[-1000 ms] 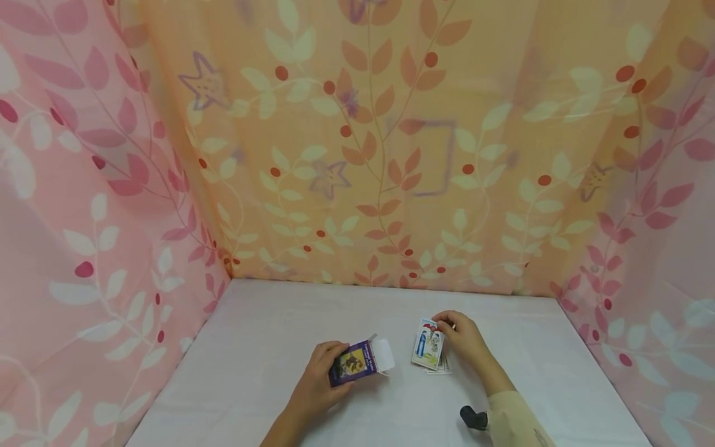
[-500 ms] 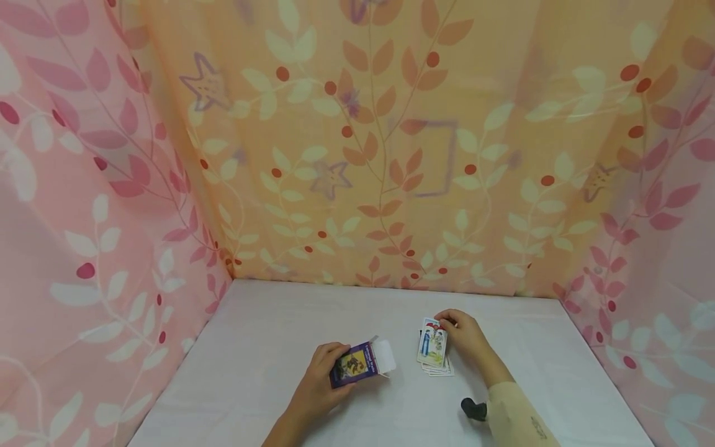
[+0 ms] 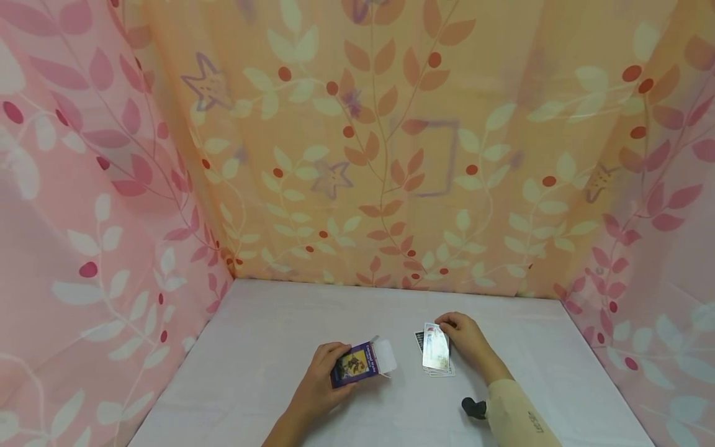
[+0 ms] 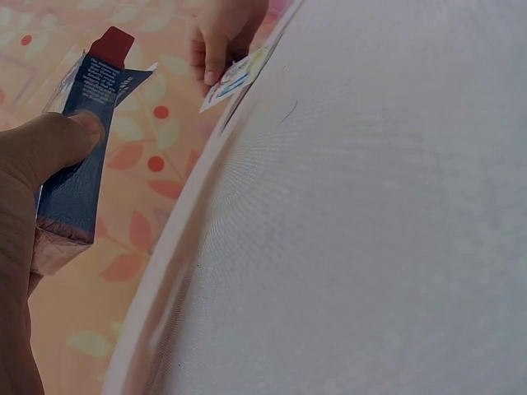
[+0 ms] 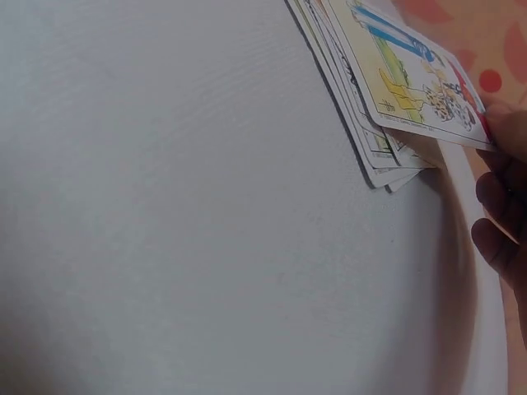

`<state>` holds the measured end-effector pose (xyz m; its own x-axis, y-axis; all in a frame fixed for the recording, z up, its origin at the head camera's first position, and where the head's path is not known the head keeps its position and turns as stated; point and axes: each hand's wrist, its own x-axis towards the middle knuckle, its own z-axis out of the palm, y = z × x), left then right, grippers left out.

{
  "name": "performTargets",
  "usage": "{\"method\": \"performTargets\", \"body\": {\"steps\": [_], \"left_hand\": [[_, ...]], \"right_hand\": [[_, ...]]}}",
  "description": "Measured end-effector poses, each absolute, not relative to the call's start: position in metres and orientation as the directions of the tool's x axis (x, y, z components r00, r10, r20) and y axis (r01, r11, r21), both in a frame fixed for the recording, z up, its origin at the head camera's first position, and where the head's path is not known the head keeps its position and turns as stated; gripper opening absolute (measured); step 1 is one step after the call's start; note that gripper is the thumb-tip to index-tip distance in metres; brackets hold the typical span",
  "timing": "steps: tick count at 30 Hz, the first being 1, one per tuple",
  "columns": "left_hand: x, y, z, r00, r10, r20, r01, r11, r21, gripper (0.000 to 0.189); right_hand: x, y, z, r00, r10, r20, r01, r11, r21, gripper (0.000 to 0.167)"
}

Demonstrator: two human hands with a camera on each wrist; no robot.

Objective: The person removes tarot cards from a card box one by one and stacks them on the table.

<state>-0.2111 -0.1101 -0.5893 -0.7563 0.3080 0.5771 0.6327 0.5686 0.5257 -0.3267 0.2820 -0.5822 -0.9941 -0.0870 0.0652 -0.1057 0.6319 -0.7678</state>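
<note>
At near right, a black object (image 3: 473,408) juts out beside the right sleeve (image 3: 519,413). Farther in and to the left, the left hand (image 3: 319,380) closes its grip around a box (image 3: 354,365), thumb on the near side, fingers on the far side; this probably keeps it steady and the end uncovered. Its pale flap (image 3: 385,356) stands unfolded to the right. The box's inside is hidden, so whether it contains anything cannot be told. Right of the box, a pile (image 5: 370,150) of cards lies on the tabletop (image 3: 268,335), edges uneven. The right hand (image 3: 466,336) pinches one card (image 3: 434,351) by its far right corner, tilted over the pile, probably to part it from those beneath. Beyond hangs a patterned curtain (image 3: 346,186)
</note>
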Motion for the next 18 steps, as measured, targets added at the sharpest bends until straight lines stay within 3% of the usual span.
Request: {"method": "performTargets", "body": {"steps": [18], "left_hand": [[-0.21, -0.111, -0.59, -0.769, 0.302, 0.563, 0.62, 0.565, 0.545, 0.079]], "right_hand": [[-0.331, 0.277, -0.598, -0.98, -0.123, 0.154, -0.196, 0.707, -0.679, 0.012]]}}
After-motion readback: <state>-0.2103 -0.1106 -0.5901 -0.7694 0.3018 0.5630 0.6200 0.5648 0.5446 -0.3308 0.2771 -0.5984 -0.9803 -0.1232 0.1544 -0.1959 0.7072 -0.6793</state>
